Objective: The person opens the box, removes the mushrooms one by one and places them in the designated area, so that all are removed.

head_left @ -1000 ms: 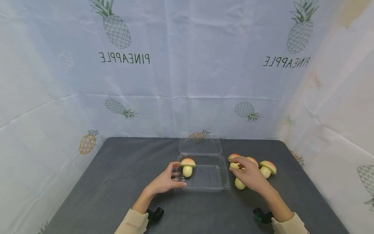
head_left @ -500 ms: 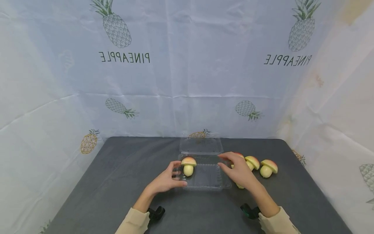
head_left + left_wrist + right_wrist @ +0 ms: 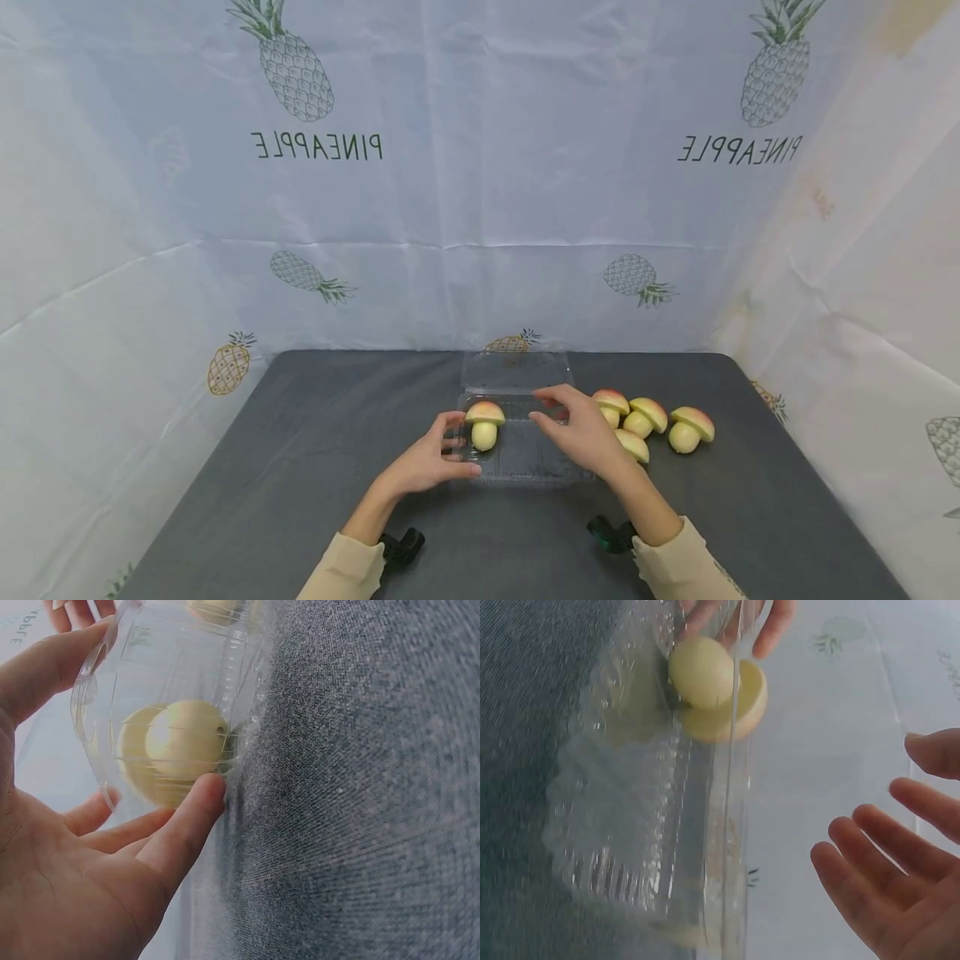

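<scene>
A clear plastic clamshell box (image 3: 525, 458) stands on the dark table with its lid (image 3: 517, 372) folded back. One toy mushroom (image 3: 484, 435), yellow with a reddish cap top, lies in its left part, stem toward me. My left hand (image 3: 423, 460) holds the box by its left end, thumb at the front rim, fingers along the end wall, as the left wrist view also shows. Over the right part of the box hovers my right hand (image 3: 583, 427), fingers spread and slightly bent. Nothing is in it, and the right wrist view shows the palm (image 3: 919, 900) bare.
Several more toy mushrooms (image 3: 691, 428) lie in a loose group right of the box, partly behind the right hand. The dark table (image 3: 300, 500) ends against a white curtain (image 3: 517, 192) printed with pineapples. Each wrist carries a black strap-on camera (image 3: 402, 546).
My right hand has moved left from above the mushroom group to over the box, uncovering more of the group. The left hand and the mushroom in the box have stayed put.
</scene>
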The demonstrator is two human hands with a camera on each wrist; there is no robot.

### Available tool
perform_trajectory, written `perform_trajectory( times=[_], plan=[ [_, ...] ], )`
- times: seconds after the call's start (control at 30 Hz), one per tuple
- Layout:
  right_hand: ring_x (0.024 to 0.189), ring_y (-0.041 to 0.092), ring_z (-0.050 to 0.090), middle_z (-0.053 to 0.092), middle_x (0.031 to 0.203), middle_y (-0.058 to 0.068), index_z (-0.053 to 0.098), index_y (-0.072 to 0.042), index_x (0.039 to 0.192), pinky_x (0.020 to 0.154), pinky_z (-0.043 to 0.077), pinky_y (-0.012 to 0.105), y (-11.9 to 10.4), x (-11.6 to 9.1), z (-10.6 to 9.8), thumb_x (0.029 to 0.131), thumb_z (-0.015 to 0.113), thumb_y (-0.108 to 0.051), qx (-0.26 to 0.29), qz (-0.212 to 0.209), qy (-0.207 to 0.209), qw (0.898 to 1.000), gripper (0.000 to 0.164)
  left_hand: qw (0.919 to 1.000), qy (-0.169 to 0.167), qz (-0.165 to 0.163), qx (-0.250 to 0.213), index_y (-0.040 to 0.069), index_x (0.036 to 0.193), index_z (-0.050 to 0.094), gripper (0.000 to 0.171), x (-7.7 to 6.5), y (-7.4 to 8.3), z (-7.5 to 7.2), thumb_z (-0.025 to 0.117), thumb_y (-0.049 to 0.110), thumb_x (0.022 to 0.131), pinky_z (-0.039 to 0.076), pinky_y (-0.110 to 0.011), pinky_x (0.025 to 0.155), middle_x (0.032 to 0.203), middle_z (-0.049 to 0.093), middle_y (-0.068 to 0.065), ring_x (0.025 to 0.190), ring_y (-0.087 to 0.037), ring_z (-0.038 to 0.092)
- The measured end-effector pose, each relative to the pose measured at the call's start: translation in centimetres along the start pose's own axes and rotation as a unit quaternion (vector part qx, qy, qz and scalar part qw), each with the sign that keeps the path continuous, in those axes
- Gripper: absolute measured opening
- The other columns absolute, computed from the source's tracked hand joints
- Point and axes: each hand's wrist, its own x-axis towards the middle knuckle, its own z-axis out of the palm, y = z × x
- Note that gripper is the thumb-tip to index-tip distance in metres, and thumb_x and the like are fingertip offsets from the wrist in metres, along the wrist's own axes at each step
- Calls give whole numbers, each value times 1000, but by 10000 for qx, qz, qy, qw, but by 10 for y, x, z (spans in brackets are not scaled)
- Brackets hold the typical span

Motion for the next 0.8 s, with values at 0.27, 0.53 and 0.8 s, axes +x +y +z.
perform_trajectory(
  times=[0.27, 0.53, 0.8],
  plan=[
    [112, 32, 61, 63, 128, 14, 65, -5, 133, 90, 56, 47, -3, 7, 16, 98, 72, -23, 164, 176, -129, 9996, 40, 10000, -12, -9, -88, 8, 158, 20, 90, 1, 1, -1, 79, 23, 91, 46, -57, 106, 162, 19, -25, 140, -47, 40],
    [112, 33, 61, 64, 128, 15, 66, -4, 131, 88, 56, 46, 1, 14, 34, 97, 72, -20, 254, 236, -90, 9994, 38, 10000, -32, 17, -92, 8, 158, 20, 90, 0, 1, -1, 79, 23, 92, 46, -57, 106, 162, 19, -25, 140, -48, 40],
    [112, 32, 61, 64, 127, 15, 66, -3, 130, 89, 56, 47, 1, 20, 46, 97, 72, -18, 422, 379, -109, 9983, 37, 9999, -46, 20, -128, 7, 158, 20, 90, -1, 2, -1, 79, 22, 91, 47, -58, 105, 161, 19, -26, 140, -49, 39]
  ],
)
